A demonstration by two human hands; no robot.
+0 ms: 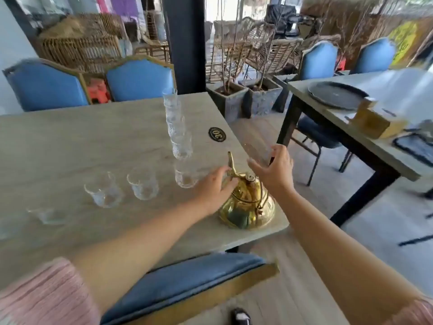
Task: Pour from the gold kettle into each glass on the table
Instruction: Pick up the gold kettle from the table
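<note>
Where the pale wood-grain worktop [70, 141] fills the left of the head view, a black oval number plate [217, 133] lies on it just beyond the two hands, near its right edge. The gold kettle [247, 202] stands on the near right corner of the worktop, between the hands, its spout [231, 164] pointing up and away. A tall stack of clear glasses [177, 127] rises just beyond the left hand, and a single glass [186, 175] stands beside that hand's fingertips. Two more glasses [143, 185] [104, 192] sit further to its left, and another glass [48, 215] there is too blurred to make out well. Blue padded chairs [139, 79] line the far side, a blue chair back [187, 285] is below the forearms, and a second table with a dark round tray [337, 95] stands well to the right of the right hand.

The left hand [214, 188] reaches forward with loosely spread fingers resting on the kettle near the base of the spout, not closed round it. The right hand [274, 168] is raised above the kettle beyond its lid, fingers curled about a clear glass [257, 152] that is faint and blurred. Pink sleeves [44, 294] show at both arms.
</note>
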